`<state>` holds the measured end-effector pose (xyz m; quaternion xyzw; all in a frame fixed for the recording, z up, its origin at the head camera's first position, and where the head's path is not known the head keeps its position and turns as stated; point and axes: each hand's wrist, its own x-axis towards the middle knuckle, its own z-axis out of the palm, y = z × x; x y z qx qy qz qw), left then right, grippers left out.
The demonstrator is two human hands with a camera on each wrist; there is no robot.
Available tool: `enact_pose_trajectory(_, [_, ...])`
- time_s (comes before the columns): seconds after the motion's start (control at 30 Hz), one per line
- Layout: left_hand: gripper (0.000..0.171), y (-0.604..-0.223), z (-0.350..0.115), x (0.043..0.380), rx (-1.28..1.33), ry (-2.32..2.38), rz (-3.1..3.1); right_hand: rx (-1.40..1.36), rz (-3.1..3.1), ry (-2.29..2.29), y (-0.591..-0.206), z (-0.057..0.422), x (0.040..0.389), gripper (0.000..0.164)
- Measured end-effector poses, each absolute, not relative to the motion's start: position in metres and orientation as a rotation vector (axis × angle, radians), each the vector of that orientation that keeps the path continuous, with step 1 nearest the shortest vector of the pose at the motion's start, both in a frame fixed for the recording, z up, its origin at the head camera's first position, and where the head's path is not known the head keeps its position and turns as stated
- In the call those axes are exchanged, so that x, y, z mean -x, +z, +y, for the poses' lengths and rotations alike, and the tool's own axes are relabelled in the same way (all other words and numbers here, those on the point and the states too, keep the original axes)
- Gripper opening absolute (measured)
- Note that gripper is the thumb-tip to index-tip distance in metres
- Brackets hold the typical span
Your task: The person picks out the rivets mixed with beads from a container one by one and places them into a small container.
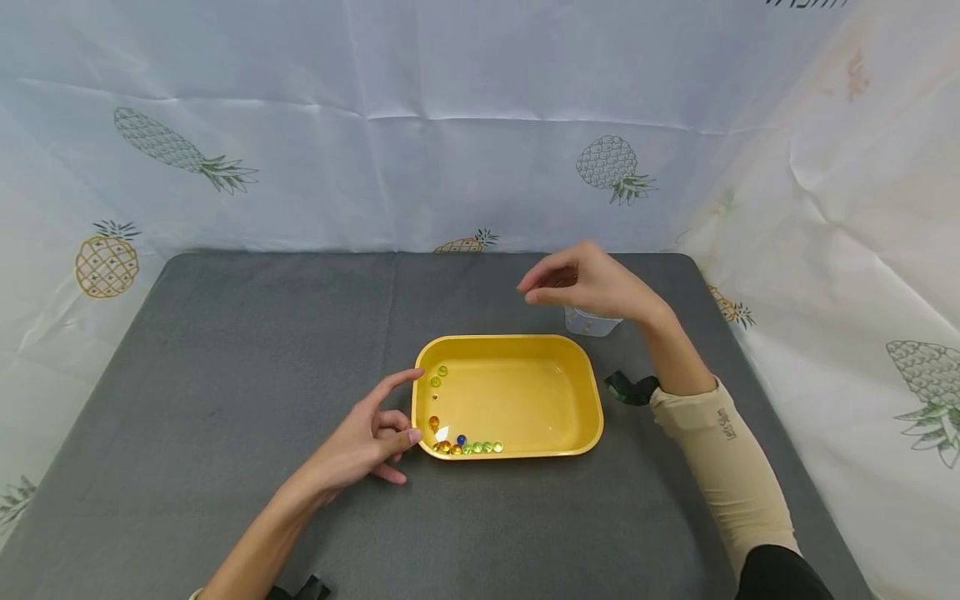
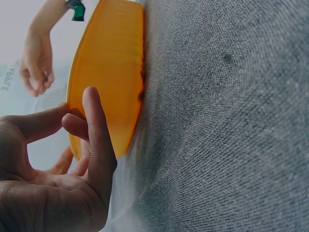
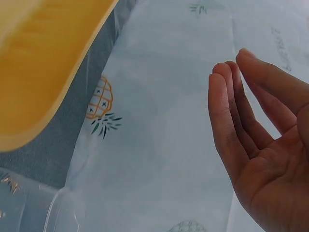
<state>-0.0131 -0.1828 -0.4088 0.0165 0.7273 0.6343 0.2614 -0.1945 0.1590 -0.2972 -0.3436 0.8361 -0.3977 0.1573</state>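
A shallow yellow tray [image 1: 517,404] sits on the grey table, holding several glass marbles along its left and near walls. Green marbles [image 1: 442,371] lie at the far left, amber marbles [image 1: 446,447] in the near left corner, beside a blue marble [image 1: 461,439]. The left hand [image 1: 371,442] touches the tray's left rim with thumb and a fingertip spread apart, other fingers bent. Raised above the far right, the right hand [image 1: 581,279] has bent fingers and shows nothing between them in the right wrist view. Below it stands a clear plastic container [image 1: 592,323], partly hidden by that hand.
Grey cloth covers the table [image 1: 247,358]. A white curtain [image 1: 480,167] printed with pineapples hangs behind and along the sides. A black strap [image 1: 633,390] sits near the right wrist, close to the tray's right side.
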Motion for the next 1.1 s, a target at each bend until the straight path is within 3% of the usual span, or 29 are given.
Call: enact_pose_trajectory(1.1, [0.079, -0.410, -0.184, 0.013, -0.050, 1.719, 1.964, 1.215, 2.078, -0.937, -0.324, 0.068, 0.178, 0.016])
